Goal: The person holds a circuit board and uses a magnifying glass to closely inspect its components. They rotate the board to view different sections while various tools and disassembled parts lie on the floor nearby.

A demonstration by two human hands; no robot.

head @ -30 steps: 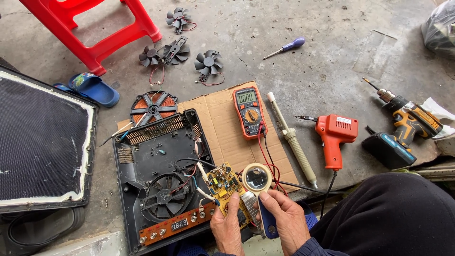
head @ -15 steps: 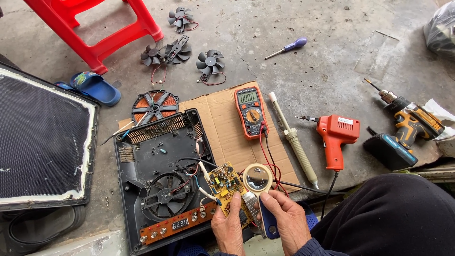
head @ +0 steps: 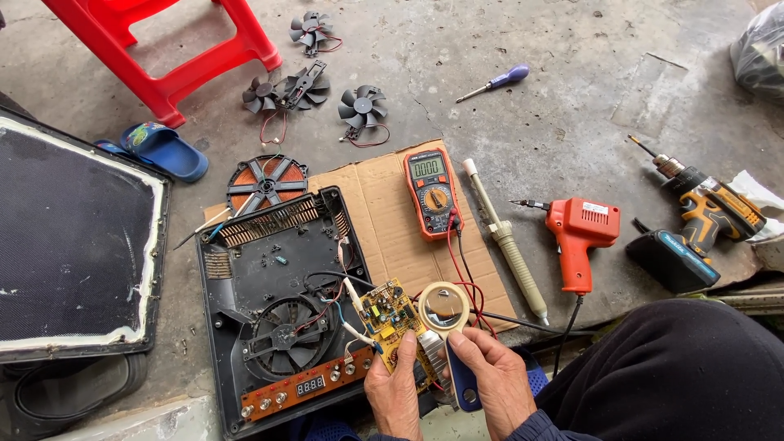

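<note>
Low in view, the left hand (head: 396,392) curls its fingers around the yellow circuit board (head: 392,318) while the right hand (head: 494,384) pinches the magnifying glass (head: 445,309) above it.

A circuit board (head: 390,320) is sitting at the right edge of an opened cooker base (head: 278,310), with the left hand (head: 398,396) gripping it from below. The right hand (head: 494,384) is holding a magnifying glass (head: 443,305) just right of the board. Behind them a multimeter (head: 431,193) is lying on cardboard (head: 384,220). Right of that a desoldering pump (head: 506,241), then a soldering gun (head: 578,238), then a drill (head: 702,214) are lying on the floor (head: 572,106). Three fans (head: 314,69) are lying farther back.
</note>
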